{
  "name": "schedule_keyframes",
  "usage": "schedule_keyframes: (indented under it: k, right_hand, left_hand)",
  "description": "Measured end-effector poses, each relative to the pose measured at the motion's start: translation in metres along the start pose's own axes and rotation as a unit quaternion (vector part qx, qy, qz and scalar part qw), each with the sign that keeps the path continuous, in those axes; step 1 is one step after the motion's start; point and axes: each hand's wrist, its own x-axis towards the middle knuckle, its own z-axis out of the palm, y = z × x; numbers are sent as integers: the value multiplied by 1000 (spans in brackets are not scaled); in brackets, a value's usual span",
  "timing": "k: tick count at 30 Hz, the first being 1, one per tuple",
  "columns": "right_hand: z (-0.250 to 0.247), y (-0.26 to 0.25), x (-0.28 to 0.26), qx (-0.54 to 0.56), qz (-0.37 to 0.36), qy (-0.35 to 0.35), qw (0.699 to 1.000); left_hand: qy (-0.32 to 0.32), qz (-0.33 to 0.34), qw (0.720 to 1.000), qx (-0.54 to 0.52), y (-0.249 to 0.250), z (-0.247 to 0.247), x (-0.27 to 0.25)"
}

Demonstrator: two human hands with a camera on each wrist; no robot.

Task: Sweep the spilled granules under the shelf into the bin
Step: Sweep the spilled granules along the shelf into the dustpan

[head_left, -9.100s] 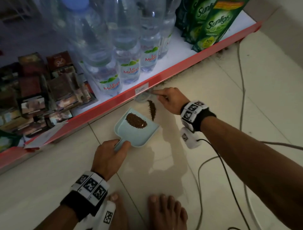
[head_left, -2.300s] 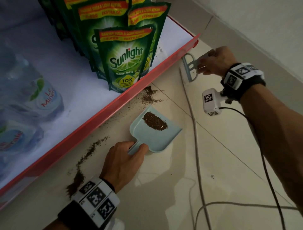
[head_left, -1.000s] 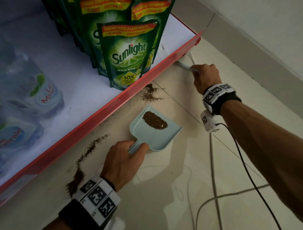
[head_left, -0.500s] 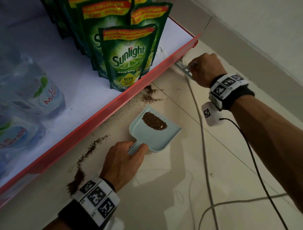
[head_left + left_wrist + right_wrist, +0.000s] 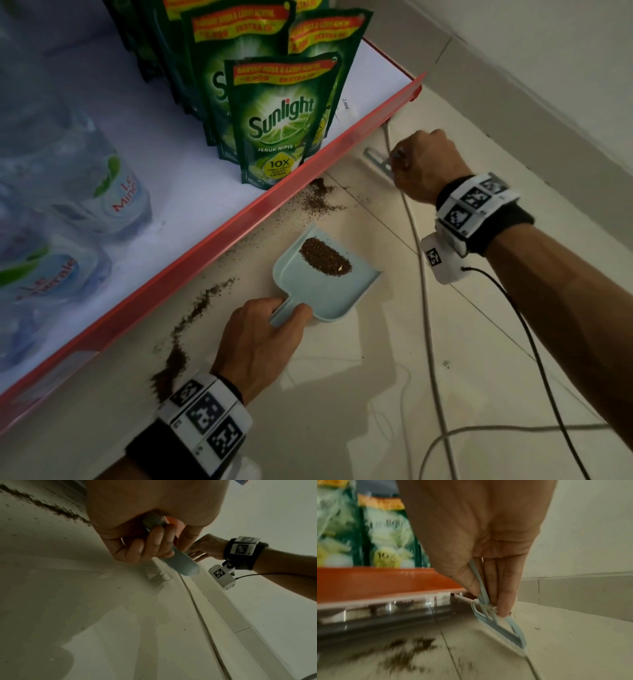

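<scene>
On the shelf (image 5: 144, 192), water bottles (image 5: 68, 178) stand at nine o'clock and green Sunlight pouches (image 5: 281, 120) at twelve. A trail of granules (image 5: 191, 318) lies on the floor (image 5: 376, 411) along the shelf's red edge. The left hand (image 5: 260, 342) has its fingers curled round the handle of the pale blue dustpan (image 5: 325, 284), which holds a dark heap of granules. At two o'clock, the right hand (image 5: 428, 164) pinches a small brush (image 5: 503, 630), bristles on the floor.
</scene>
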Motion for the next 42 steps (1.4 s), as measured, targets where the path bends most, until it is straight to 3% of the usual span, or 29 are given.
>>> schedule_keyframes:
  k: [3, 7, 11, 14, 17, 21, 25, 28, 31, 33, 35, 37, 39, 42]
  right_hand:
    - [13, -8, -18, 9, -29, -33, 999]
    - [11, -7, -24, 118, -15, -6, 993]
    - [14, -4, -14, 14, 21, 16, 1000]
    - [20, -9, -23, 13, -50, -29, 998]
    - [19, -9, -21, 50, -90, 10, 995]
    - [22, -1, 21, -15, -13, 78, 997]
    - [32, 3, 52, -51, 17, 85, 995]
    - [44, 1, 50, -56, -35, 47, 997]
    - [45, 2, 29, -13, -142, 25, 990]
    - [36, 6, 14, 32, -212, 21, 976]
    - [25, 12, 8, 60, -237, 38, 969]
    - [18, 18, 15, 45, -199, 73, 976]
    - [17, 16, 27, 6, -114, 95, 989]
    - [27, -1, 28, -7, -64, 51, 997]
  left_hand:
    - [2, 8, 1000, -11, 2, -1, -1]
    - [7, 3, 1000, -8, -1, -3, -3]
    - [3, 4, 1000, -9, -4, -4, -9]
    - [2, 2, 1000, -13, -4, -5, -10]
    - [9, -6, 1000, -12, -5, -6, -5]
    - [17, -2, 1000, -12, -5, -7, 4]
    - [23, -6, 1000, -5, -4, -7, 12]
    - [23, -20, 1000, -4, -3, -6, 15]
    - [21, -25, 999, -6, -5, -8, 13]
    - [21, -26, 999, -2, -8, -9, 10]
    - [16, -27, 999, 4, -11, -9, 7]
    - [11, -28, 999, 15, -10, -8, 4]
    - [9, -27, 999, 15, -7, -7, 0]
    - [12, -24, 999, 19, -5, -6, -6]
